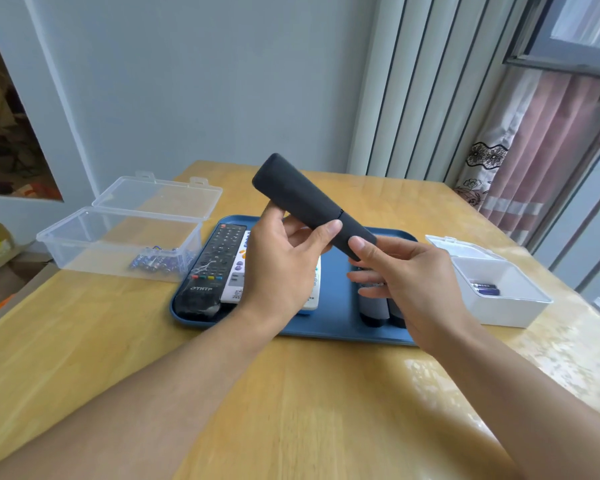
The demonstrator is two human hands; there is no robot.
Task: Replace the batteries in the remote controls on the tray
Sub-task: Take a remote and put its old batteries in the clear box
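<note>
Black and smooth, the remote (309, 206) is held in the air above the blue tray (336, 317), tilted with its far end up and to the left. Its middle is clasped by the left hand (278, 268), thumb on the near face beside a seam, while its lower end is pinched by the thumb and fingers of the right hand (409, 278); both grips are closed on it. That end, judged to be the battery cover, could be jerked free if slid too hard, and cover or cells might be dropped onto the other remotes (222, 268) on the tray or the wooden surface (291, 393). A slip is also likely on so smooth a shell. New and spent cells could be confused, since batteries lie in both the clear box (118, 244) on the left and the white box (499, 296) on the right.
</note>
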